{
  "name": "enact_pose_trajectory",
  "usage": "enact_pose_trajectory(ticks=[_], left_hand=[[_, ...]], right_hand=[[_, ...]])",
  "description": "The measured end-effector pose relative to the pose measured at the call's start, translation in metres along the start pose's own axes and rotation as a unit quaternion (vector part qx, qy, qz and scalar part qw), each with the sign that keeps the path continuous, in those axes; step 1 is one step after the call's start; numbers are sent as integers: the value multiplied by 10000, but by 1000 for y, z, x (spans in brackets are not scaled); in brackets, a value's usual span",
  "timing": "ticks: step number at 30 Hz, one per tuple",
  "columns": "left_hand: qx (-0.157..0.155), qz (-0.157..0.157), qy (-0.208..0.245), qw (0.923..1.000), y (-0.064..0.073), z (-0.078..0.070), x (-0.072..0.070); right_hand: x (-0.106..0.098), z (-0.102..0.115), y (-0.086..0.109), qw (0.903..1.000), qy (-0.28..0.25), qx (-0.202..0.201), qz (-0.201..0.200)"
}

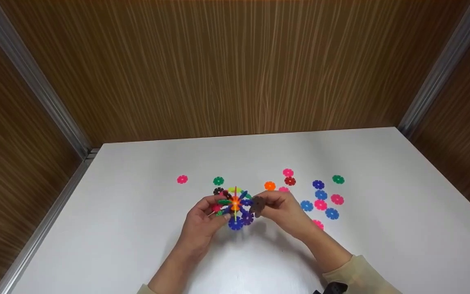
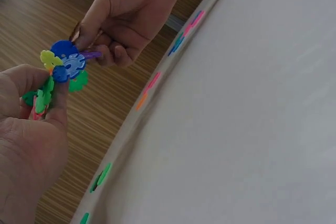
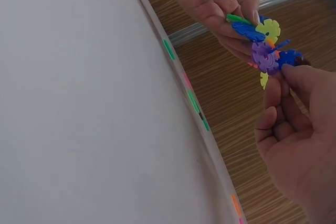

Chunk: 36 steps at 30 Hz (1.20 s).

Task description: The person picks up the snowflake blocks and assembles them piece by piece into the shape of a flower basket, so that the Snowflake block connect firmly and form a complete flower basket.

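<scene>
Both hands hold up a cluster of interlocked, notched plastic discs (image 1: 235, 203) above the white table. Its pieces are orange, blue, purple, green, yellow and pink. My left hand (image 1: 203, 222) grips the cluster from the left, thumb in front and fingers behind. On the other side my right hand (image 1: 286, 212) pinches a dark brown disc (image 1: 258, 204) at the cluster's right edge. In the left wrist view, blue discs (image 2: 64, 51) face the camera between the two hands. A purple disc (image 3: 264, 57) shows near the right fingertips in the right wrist view.
Loose discs lie on the white table (image 1: 96, 228). Several blue, pink and green ones, such as a blue disc (image 1: 332, 213), are at the right. A pink disc (image 1: 182, 179) and a green disc (image 1: 218, 181) lie behind the left hand. Wood-grain panels (image 1: 235, 69) enclose the table.
</scene>
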<state>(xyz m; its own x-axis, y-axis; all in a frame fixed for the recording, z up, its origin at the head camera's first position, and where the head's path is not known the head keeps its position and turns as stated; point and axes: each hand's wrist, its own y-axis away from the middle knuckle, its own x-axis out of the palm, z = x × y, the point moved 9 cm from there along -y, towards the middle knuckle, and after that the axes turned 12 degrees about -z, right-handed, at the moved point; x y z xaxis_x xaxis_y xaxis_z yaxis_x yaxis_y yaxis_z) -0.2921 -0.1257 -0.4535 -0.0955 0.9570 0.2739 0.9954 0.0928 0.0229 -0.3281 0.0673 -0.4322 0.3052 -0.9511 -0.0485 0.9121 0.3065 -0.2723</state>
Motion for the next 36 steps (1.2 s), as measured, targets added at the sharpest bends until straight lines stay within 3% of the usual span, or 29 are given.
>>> enact_pose_trajectory(ticks=[5,12,24,36], left_hand=[[35,-27,16,10000,0,0,0],[98,69,-13,9999,0,-1,2],[52,-14,20,10000,0,1,1],[2,0,53,10000,1,1,1]], right_hand=[[0,1,1,9997,-15,130,211],[1,-4,0,9985,334,419,151],[2,2,0,9998,157,118,85],[-6,7,-1,9986,227,-176,-442]])
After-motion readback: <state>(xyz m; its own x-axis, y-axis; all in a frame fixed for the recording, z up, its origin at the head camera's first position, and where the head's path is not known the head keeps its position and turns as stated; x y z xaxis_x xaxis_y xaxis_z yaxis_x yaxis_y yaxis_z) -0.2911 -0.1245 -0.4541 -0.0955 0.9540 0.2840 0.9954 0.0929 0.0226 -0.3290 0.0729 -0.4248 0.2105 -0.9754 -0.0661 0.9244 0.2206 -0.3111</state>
